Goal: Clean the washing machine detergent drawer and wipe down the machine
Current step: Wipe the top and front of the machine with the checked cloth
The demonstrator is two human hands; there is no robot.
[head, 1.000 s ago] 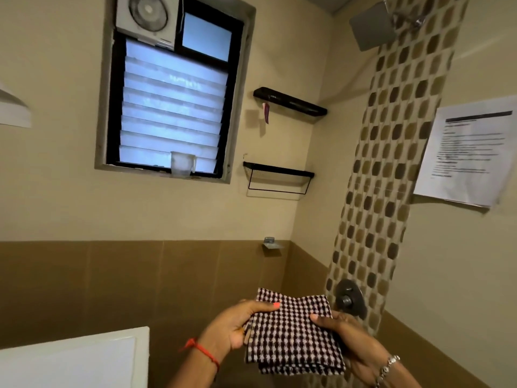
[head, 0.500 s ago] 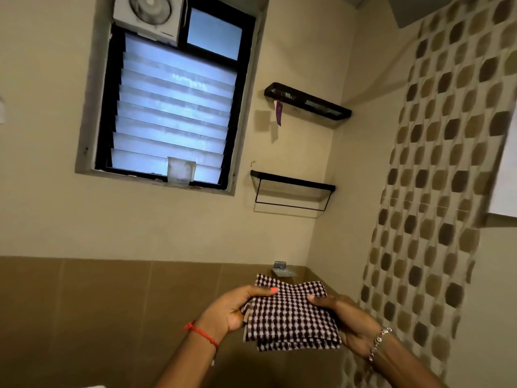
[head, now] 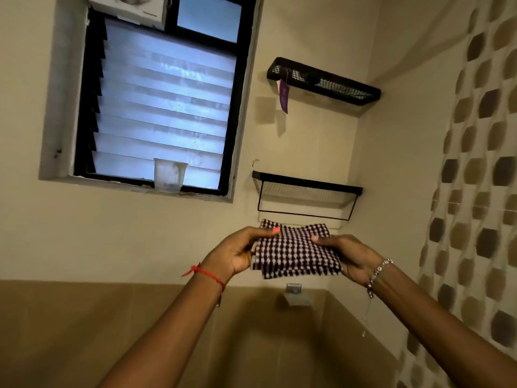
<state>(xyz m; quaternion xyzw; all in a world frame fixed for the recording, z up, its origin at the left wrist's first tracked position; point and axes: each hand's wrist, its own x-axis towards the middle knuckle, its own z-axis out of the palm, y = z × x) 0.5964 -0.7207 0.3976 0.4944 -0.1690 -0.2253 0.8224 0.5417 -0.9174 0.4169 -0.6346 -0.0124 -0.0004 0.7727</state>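
cloth: folded checked cloth (head: pixel 295 252) held up in the air, just below the lower black wall shelf (head: pixel 306 187) | left hand (head: pixel 240 252): thumb on top, fingers curled under the cloth's left edge | right hand (head: pixel 345 254): gripping its right edge | surroundings: louvred window (head: pixel 165 107) upper left, plastic cup (head: pixel 169 175) on the sill

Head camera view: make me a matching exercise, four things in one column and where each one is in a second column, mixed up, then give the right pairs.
Things:
1. checked cloth
2. translucent cup
3. purple tag
4. red thread

Places:
A. standing on the window sill
B. hanging from the upper black shelf
C. gripped by the left hand and the right hand
D. tied just behind the left hand

Pairs: 1-C, 2-A, 3-B, 4-D
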